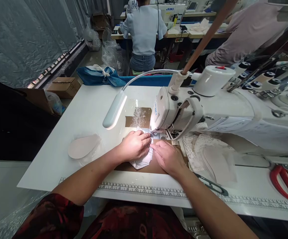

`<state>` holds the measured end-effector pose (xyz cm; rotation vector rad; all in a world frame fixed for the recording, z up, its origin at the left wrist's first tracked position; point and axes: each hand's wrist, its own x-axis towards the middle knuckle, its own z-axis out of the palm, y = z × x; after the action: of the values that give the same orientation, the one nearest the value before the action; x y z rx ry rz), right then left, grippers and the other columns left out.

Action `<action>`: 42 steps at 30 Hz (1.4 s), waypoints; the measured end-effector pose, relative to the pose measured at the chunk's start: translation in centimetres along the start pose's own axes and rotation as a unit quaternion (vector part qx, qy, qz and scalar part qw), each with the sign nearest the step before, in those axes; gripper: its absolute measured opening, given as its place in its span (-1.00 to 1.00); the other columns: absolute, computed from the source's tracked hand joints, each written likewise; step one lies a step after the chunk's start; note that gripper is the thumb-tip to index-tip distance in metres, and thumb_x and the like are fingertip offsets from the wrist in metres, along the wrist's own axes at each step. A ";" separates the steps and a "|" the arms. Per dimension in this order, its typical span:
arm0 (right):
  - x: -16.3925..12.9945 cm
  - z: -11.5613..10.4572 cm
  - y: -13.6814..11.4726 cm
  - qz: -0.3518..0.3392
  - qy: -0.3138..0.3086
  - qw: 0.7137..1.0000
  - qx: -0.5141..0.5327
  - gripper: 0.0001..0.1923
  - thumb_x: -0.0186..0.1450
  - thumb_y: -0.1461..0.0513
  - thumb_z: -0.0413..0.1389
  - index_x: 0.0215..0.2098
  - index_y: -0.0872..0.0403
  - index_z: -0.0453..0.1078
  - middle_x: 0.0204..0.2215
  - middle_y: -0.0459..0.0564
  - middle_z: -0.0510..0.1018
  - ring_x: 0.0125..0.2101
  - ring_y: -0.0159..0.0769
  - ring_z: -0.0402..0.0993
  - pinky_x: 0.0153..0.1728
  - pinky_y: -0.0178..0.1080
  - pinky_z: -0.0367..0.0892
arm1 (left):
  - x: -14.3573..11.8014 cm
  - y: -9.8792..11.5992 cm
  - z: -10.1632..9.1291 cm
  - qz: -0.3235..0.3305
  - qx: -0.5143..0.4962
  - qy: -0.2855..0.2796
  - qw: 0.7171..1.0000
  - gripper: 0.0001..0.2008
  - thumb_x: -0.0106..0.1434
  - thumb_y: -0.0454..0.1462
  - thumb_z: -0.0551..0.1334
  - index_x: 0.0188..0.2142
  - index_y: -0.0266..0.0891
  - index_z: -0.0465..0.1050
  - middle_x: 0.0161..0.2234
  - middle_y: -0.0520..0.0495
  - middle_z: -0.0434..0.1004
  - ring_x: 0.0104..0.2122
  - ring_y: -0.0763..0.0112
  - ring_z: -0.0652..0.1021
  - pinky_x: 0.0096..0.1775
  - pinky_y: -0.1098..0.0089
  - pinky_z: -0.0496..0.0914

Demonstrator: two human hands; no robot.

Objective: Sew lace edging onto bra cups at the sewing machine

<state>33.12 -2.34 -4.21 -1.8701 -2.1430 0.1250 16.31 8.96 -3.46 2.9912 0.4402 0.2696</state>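
A white lace fabric piece point(144, 161) lies under the needle area of a white JUKI sewing machine point(161, 105). My left hand point(136, 144) rests on top of it, fingers stretched out and lying flat near the presser foot. From the other side, my right hand point(167, 155) holds the fabric's right edge between bent fingers; its thumb is mostly hidden. Brown cardboard point(156, 167) lies beneath the fabric and both hands. A lamp point(115, 110) on a bendable neck lights the spot.
At left lies a beige oval pad point(83, 146) on clear film. Lace pieces point(203, 146) and pads are at right, with red-handled scissors point(284, 182) and a dark thread-cutter-like tool point(210, 184). A printed ruler point(144, 190) runs along the front edge. Two people sit beyond.
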 end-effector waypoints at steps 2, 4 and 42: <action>-0.1 0.0 0.2 0.009 0.013 1.000 -0.002 -0.61 0.30 0.33 -0.09 -0.08 0.03 0.51 -0.31 0.02 0.56 -0.34 -0.30 0.41 -0.30 -0.31 0.22 | -0.1 -0.1 -0.2 0.003 -0.001 0.005 1.000 -0.64 0.35 -0.20 0.08 0.04 -0.33 0.42 0.10 -0.20 0.42 -0.15 0.16 0.43 -0.13 0.17 0.36; -0.2 0.0 0.3 0.031 0.030 0.999 -0.011 -0.61 0.30 0.33 -0.10 -0.07 0.02 0.51 -0.32 0.01 0.57 -0.35 -0.30 0.42 -0.31 -0.31 0.23 | -0.2 -0.2 -0.5 0.011 -0.013 0.008 1.000 -0.64 0.34 -0.22 0.09 0.04 -0.34 0.42 0.08 -0.23 0.43 -0.14 0.16 0.43 -0.12 0.18 0.37; 0.5 0.1 -0.4 0.050 0.000 0.998 -0.047 -0.63 0.34 0.31 -0.10 -0.05 0.04 0.49 -0.34 0.02 0.56 -0.33 -0.28 0.43 -0.37 -0.28 0.16 | 0.4 -0.5 -0.5 0.050 -0.045 0.026 0.997 -0.69 0.40 -0.28 0.03 -0.03 -0.35 0.48 -0.01 -0.25 0.52 -0.10 0.20 0.48 -0.09 0.20 0.38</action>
<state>32.67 -1.86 -4.07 -2.0315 -2.0887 0.0468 16.42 9.62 -3.02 2.9282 0.2767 0.3669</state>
